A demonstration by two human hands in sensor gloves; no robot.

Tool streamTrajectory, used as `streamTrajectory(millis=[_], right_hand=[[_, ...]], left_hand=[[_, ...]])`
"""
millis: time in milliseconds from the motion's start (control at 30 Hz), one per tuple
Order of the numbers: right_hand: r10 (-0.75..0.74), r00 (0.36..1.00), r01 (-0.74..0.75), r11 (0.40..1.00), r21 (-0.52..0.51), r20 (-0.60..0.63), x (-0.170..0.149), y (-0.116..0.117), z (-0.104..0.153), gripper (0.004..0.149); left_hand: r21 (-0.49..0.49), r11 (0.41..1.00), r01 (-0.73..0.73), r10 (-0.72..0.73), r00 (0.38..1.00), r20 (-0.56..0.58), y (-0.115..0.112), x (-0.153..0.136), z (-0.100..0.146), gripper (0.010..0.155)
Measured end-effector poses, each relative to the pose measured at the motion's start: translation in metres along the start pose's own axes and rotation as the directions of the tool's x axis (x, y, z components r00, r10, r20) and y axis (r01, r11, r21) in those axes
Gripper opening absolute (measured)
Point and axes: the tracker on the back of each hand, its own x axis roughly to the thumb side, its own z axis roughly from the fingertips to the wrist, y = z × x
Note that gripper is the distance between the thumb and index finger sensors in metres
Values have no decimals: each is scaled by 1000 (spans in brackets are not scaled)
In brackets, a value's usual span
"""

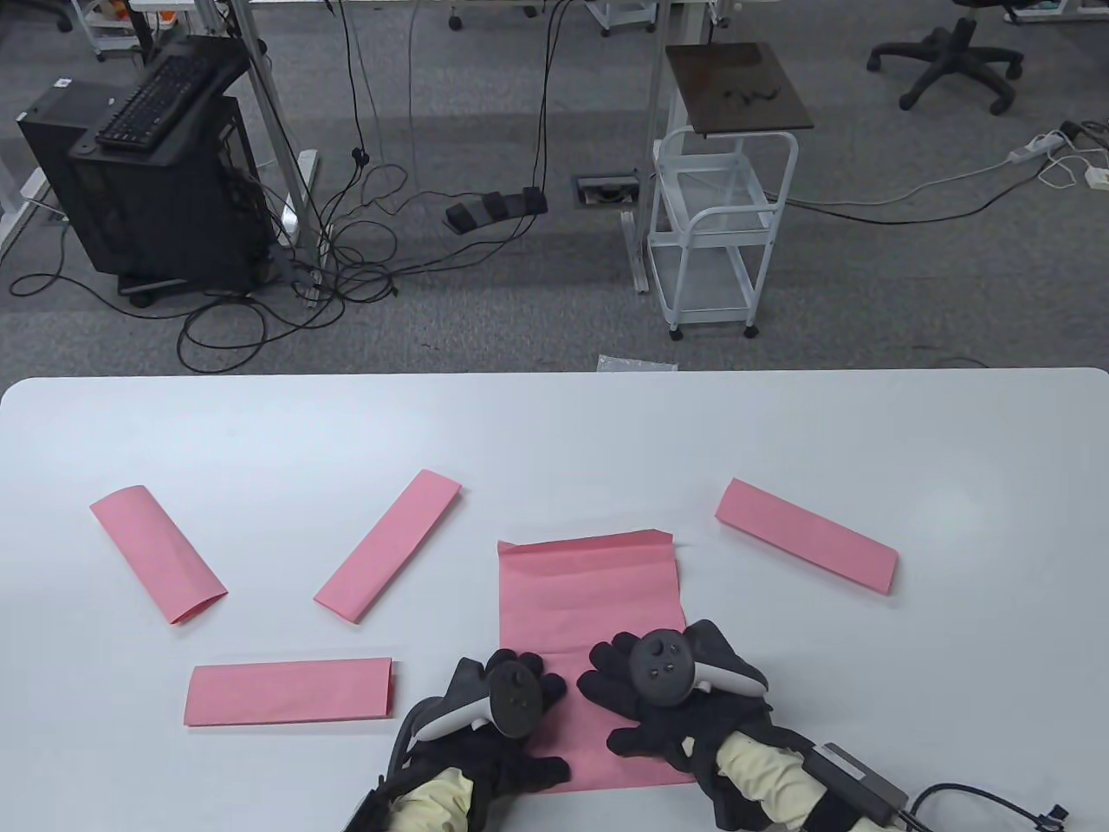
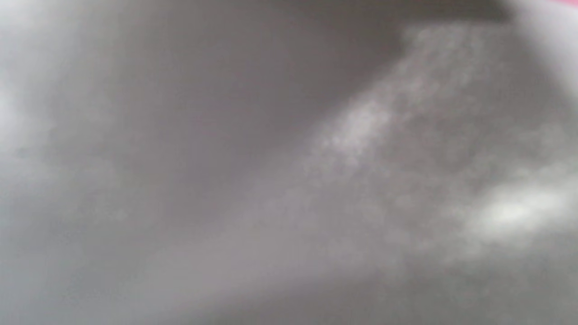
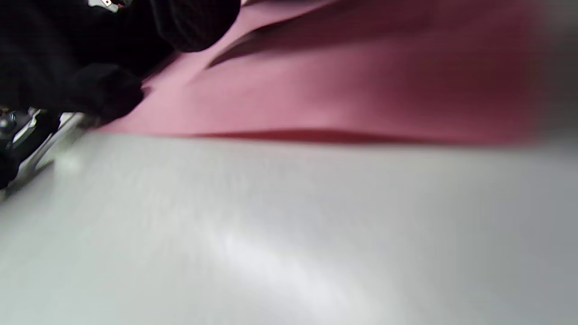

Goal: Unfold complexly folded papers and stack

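A partly unfolded pink paper (image 1: 589, 598) lies flat at the table's front middle, its far edge still turned up a little. My left hand (image 1: 511, 693) and my right hand (image 1: 645, 680) both rest flat on its near end, fingers spread, side by side. Several folded pink strips lie around it: one at far left (image 1: 158, 555), one left of centre (image 1: 387, 546), one at front left (image 1: 288, 691), one at right (image 1: 806, 535). The right wrist view shows the pink paper (image 3: 343, 99) close under the black glove fingers (image 3: 104, 90). The left wrist view is a grey blur.
The white table (image 1: 554, 433) reaches from edge to edge; its far edge runs across the middle of the table view. Beyond it on the floor stand a white cart (image 1: 715, 234), a black computer stand (image 1: 156, 173) and cables.
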Motion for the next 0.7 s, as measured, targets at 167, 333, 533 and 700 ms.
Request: streamTrajectory(millis=[167, 333, 533, 700], right_hand=[[-44, 988, 34, 997, -70, -151, -46, -24, -10, 59], [-191, 939, 148, 975, -163, -287, -83, -43, -6, 56], [-28, 978, -3, 989, -149, -205, -52, -45, -6, 63], [63, 998, -63, 998, -6, -12, -8, -25, -16, 67]], left_hand=[[-8, 1000, 0, 0, 1000, 8, 1, 0, 0, 90], [-8, 1000, -3, 3, 1000, 11, 1, 0, 0, 90], [-7, 1000, -2, 2, 1000, 11, 0, -1, 0, 90], [-11, 1000, -5, 5, 1000, 12, 0, -1, 0, 90]])
